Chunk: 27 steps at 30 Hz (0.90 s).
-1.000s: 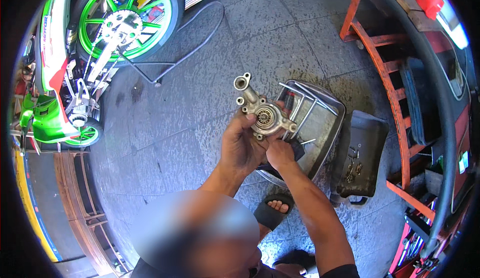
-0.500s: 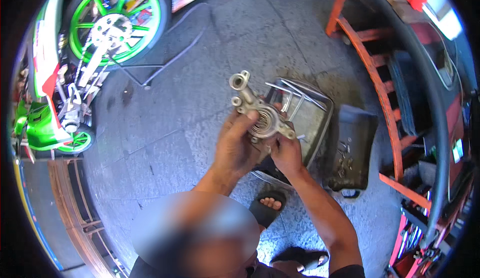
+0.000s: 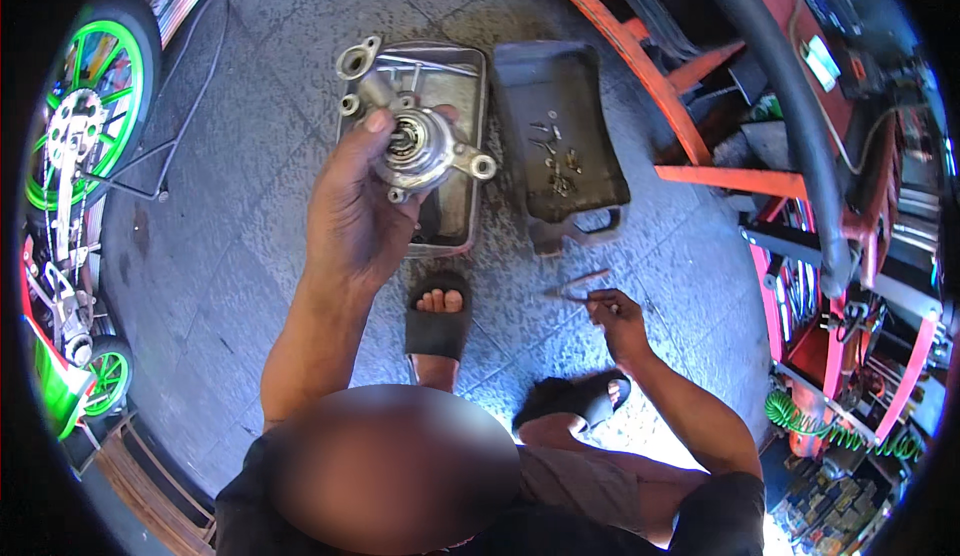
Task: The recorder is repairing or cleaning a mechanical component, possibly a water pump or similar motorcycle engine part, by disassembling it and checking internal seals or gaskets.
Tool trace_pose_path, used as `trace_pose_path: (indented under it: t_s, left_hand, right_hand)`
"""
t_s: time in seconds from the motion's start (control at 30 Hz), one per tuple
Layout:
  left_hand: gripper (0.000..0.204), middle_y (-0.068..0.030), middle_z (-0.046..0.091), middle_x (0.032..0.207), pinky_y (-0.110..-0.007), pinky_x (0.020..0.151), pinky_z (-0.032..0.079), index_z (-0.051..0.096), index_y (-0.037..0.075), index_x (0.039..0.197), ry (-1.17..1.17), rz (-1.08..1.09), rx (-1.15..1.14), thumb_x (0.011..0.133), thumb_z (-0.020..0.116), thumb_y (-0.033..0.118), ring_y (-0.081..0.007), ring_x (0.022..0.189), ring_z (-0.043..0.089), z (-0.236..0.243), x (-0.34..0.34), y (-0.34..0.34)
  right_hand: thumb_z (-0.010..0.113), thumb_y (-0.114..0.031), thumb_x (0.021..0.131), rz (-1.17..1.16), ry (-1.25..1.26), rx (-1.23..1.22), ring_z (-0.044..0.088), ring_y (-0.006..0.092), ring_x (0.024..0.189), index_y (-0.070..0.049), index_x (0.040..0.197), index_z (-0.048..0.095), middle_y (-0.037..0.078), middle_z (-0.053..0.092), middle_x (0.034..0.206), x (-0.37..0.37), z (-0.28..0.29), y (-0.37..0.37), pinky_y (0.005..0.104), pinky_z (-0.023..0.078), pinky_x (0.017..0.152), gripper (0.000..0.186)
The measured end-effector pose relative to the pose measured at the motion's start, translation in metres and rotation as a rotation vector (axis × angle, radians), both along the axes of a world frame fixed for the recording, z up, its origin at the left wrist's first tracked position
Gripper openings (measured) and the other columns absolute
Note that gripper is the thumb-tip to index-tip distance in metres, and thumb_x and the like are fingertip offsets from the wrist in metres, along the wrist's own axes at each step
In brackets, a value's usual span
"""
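Observation:
My left hand [image 3: 355, 186] is wrapped around a silver cast-metal housing [image 3: 418, 156], held up over the metal tray. A round bearing sits in its middle, a tube with a flanged ring sticks out at the upper left, and a bolt lug points right. Low on the right, my right hand [image 3: 618, 324] has its fingers pinched at one leg of a thin V-shaped tool [image 3: 582, 283]. That tool is slightly blurred and its exact kind is unclear. Behind the housing, the metal tray [image 3: 482, 106] has shiny rods lying in it.
Right of the metal tray lies a dark plastic tray [image 3: 520, 86] with several small metal parts. An orange frame [image 3: 735, 178] and tool racks stand on the right. A motorcycle wheel [image 3: 140, 126] with green spokes is at the left. My sandaled foot [image 3: 438, 326] rests below the metal tray.
My right hand has let go of the housing and moved down right to the thin tool. The left hand alone now holds the housing. The view has swung to the right.

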<state>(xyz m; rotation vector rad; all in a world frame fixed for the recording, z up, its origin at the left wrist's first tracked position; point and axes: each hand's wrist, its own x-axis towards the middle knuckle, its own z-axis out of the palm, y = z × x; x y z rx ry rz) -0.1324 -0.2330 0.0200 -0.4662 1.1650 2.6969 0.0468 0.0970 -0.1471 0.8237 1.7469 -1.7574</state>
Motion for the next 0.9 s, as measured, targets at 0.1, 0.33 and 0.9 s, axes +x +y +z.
trace_pose_path:
  t_s: [0.1,0.33,0.9]
  left_hand:
    - [0.043,-0.0188,0.068,0.114,-0.039,0.092,0.054,0.053,0.0,0.127,0.02,-0.167,0.001,0.097,0.059,0.029,-0.0242,0.103,0.068,0.007,0.011,0.04]
    - [0.057,-0.0153,0.069,0.098,-0.037,0.074,0.052,0.05,-0.003,0.126,0.417,-1.148,-0.563,0.09,0.069,0.037,-0.0188,0.084,0.068,0.09,0.064,0.128]
    - [0.049,-0.0107,0.065,0.09,-0.038,0.078,0.052,0.049,-0.003,0.123,0.413,-0.814,-0.34,0.093,0.068,0.031,-0.0214,0.084,0.065,0.117,0.058,0.162]
  right_hand:
    - [0.073,-0.007,0.086,0.041,0.122,0.157,0.06,0.0105,0.081,0.001,0.11,0.069,0.004,0.069,0.091,0.016,-0.031,0.019,0.0269,0.047,0.072,0.025]
    - [0.067,-0.031,0.088,1.171,-0.373,1.322,0.065,0.0361,0.093,-0.003,0.091,0.071,0.023,0.069,0.085,0.027,-0.039,-0.019,0.0486,0.045,0.097,0.028]
    - [0.048,-0.038,0.095,0.926,0.539,0.933,0.066,0.0414,0.101,-0.006,0.109,0.066,0.025,0.068,0.104,-0.003,-0.054,0.024,0.0535,0.051,0.088,0.039]
